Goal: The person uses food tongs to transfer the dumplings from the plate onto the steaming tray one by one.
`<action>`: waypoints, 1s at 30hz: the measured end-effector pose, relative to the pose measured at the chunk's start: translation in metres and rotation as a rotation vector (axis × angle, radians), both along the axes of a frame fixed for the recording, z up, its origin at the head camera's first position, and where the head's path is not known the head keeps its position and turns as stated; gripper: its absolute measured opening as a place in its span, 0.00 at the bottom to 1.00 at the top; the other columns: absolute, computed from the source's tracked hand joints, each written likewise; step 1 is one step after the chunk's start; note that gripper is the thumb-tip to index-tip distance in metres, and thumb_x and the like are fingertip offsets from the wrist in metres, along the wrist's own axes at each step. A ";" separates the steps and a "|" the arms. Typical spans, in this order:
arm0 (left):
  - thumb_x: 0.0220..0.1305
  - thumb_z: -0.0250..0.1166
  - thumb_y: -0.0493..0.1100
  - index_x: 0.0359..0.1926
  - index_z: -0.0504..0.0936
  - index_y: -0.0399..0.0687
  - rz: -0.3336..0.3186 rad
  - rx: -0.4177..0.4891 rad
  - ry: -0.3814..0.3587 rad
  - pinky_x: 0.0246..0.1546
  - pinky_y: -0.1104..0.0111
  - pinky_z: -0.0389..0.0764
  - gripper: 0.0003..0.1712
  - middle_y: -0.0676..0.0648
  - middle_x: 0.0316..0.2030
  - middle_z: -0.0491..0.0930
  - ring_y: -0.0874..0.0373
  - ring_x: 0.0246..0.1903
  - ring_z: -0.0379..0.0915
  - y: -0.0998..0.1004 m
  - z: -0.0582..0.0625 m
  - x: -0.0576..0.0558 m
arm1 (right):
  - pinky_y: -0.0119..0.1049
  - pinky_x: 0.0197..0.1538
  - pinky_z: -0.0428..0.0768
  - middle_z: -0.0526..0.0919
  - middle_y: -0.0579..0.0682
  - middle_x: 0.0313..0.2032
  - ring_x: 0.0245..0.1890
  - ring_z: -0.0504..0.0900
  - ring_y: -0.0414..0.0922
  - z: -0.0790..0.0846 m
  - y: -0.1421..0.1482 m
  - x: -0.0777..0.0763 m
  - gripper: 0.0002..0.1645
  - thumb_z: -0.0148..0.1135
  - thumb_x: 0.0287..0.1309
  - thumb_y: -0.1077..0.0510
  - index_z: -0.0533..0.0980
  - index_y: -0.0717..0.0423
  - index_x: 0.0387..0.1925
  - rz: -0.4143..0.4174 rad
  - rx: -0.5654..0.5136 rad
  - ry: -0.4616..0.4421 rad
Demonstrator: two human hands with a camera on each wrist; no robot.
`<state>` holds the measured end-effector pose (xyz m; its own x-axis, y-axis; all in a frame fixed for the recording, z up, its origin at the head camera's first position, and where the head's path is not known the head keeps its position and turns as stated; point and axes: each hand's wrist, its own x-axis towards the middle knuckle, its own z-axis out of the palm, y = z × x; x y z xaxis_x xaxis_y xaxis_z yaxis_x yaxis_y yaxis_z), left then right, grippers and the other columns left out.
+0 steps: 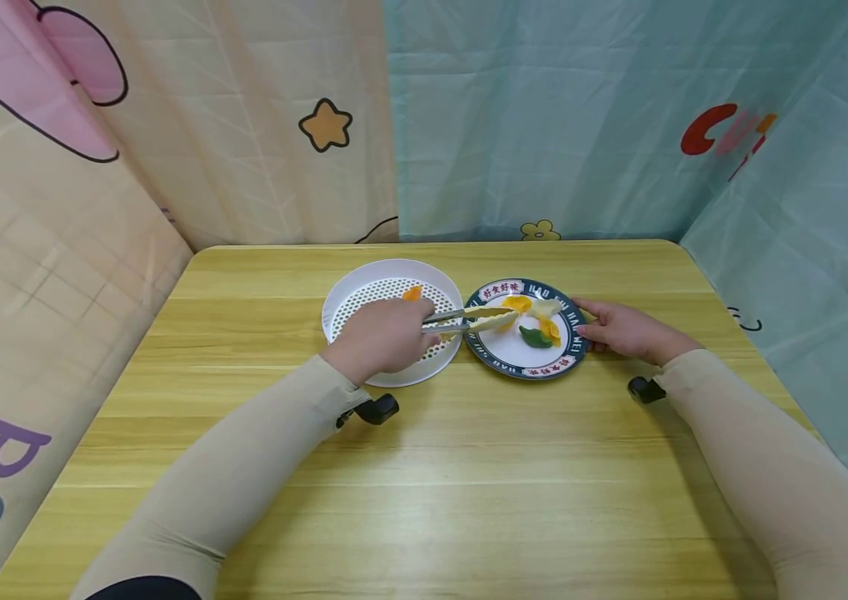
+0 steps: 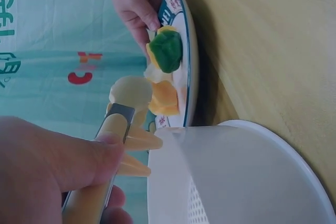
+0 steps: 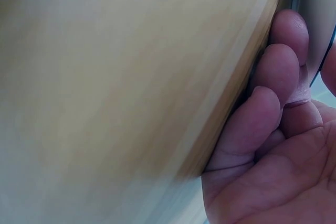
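Note:
My left hand (image 1: 388, 335) grips metal tongs (image 1: 445, 322) with cream, scalloped tips. The tongs reach from above the white perforated basket (image 1: 340, 279) to over the plate (image 1: 502, 360). This blue-rimmed plate bears dumpling-like pieces: a green one (image 1: 535, 337), a white one (image 1: 545, 308) and yellow ones (image 1: 550, 332). Whether the tips hold a piece I cannot tell. On the plate's right edge is my right hand (image 1: 630, 329), thumb at the rim; in the right wrist view its fingers (image 3: 275, 72) curl beneath the edge. An orange piece (image 1: 412, 292) shows in the basket, partly behind my left hand.
Basket and plate stand side by side on a wooden table (image 1: 424, 483), toward its far edge. Printed curtains (image 1: 581, 125) hang behind and beside the table. A black wrist device (image 1: 377, 409) is worn below my left hand.

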<state>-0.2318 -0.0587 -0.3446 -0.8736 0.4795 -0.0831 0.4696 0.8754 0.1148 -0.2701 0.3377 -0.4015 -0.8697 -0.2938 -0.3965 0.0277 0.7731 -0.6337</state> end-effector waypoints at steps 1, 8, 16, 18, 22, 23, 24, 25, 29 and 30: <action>0.75 0.60 0.62 0.45 0.78 0.57 0.003 0.009 -0.001 0.31 0.57 0.77 0.16 0.53 0.30 0.80 0.53 0.32 0.77 -0.001 0.000 0.000 | 0.36 0.34 0.74 0.75 0.47 0.27 0.30 0.74 0.46 0.000 0.000 0.000 0.43 0.52 0.82 0.50 0.44 0.56 0.84 -0.003 -0.001 -0.002; 0.76 0.59 0.63 0.49 0.76 0.57 0.034 0.081 0.005 0.38 0.55 0.79 0.18 0.53 0.36 0.81 0.52 0.38 0.80 -0.012 0.008 0.000 | 0.36 0.35 0.74 0.76 0.47 0.29 0.31 0.74 0.46 0.000 0.000 0.000 0.43 0.52 0.82 0.50 0.44 0.56 0.84 0.002 0.009 0.000; 0.76 0.61 0.61 0.51 0.77 0.52 0.122 0.157 0.024 0.35 0.57 0.74 0.19 0.49 0.34 0.80 0.50 0.34 0.76 -0.043 0.021 0.002 | 0.37 0.35 0.74 0.77 0.48 0.29 0.31 0.74 0.46 0.003 -0.001 0.002 0.44 0.53 0.81 0.49 0.45 0.55 0.85 -0.003 0.014 -0.006; 0.76 0.61 0.60 0.50 0.76 0.51 0.148 0.162 0.023 0.33 0.58 0.73 0.19 0.47 0.32 0.80 0.49 0.32 0.75 -0.053 0.021 0.002 | 0.37 0.36 0.75 0.77 0.48 0.30 0.32 0.75 0.47 0.003 -0.001 0.002 0.44 0.53 0.81 0.49 0.45 0.54 0.84 -0.002 0.019 -0.003; 0.76 0.60 0.60 0.50 0.75 0.50 0.190 0.155 0.000 0.30 0.59 0.71 0.19 0.47 0.30 0.77 0.50 0.30 0.74 -0.072 0.017 0.002 | 0.37 0.36 0.75 0.77 0.48 0.30 0.32 0.74 0.47 0.003 -0.001 0.002 0.43 0.53 0.81 0.49 0.45 0.53 0.85 -0.007 0.023 -0.007; 0.76 0.60 0.60 0.50 0.75 0.49 0.200 0.152 -0.009 0.29 0.59 0.71 0.19 0.47 0.29 0.77 0.50 0.29 0.74 -0.076 0.015 0.002 | 0.37 0.36 0.75 0.76 0.48 0.29 0.31 0.74 0.47 0.003 -0.001 0.002 0.43 0.53 0.81 0.49 0.45 0.52 0.85 -0.008 0.023 -0.008; 0.76 0.60 0.60 0.50 0.76 0.49 0.208 0.148 -0.017 0.29 0.59 0.71 0.19 0.47 0.29 0.77 0.50 0.29 0.74 -0.079 0.014 0.002 | 0.37 0.36 0.74 0.76 0.48 0.29 0.31 0.74 0.47 0.003 -0.001 0.002 0.43 0.52 0.81 0.49 0.45 0.52 0.85 -0.009 0.025 -0.009; 0.77 0.60 0.60 0.51 0.76 0.49 0.214 0.142 -0.026 0.29 0.59 0.72 0.20 0.47 0.30 0.77 0.50 0.29 0.74 -0.082 0.012 0.002 | 0.37 0.36 0.74 0.76 0.48 0.29 0.31 0.74 0.47 0.003 -0.002 0.002 0.43 0.52 0.81 0.49 0.45 0.51 0.85 -0.014 0.026 -0.012; 0.76 0.60 0.60 0.52 0.76 0.49 0.221 0.119 -0.043 0.29 0.60 0.73 0.20 0.48 0.30 0.79 0.51 0.29 0.75 -0.090 0.006 0.003 | 0.37 0.36 0.74 0.75 0.48 0.28 0.32 0.74 0.48 0.003 0.000 0.002 0.45 0.53 0.81 0.47 0.44 0.51 0.85 -0.010 0.023 -0.019; 0.76 0.60 0.60 0.52 0.77 0.49 0.218 0.116 -0.048 0.28 0.60 0.73 0.20 0.47 0.30 0.79 0.51 0.29 0.75 -0.091 0.005 0.003 | 0.37 0.36 0.74 0.74 0.48 0.28 0.32 0.74 0.48 0.003 -0.001 0.003 0.45 0.53 0.81 0.47 0.44 0.51 0.85 -0.011 0.022 -0.021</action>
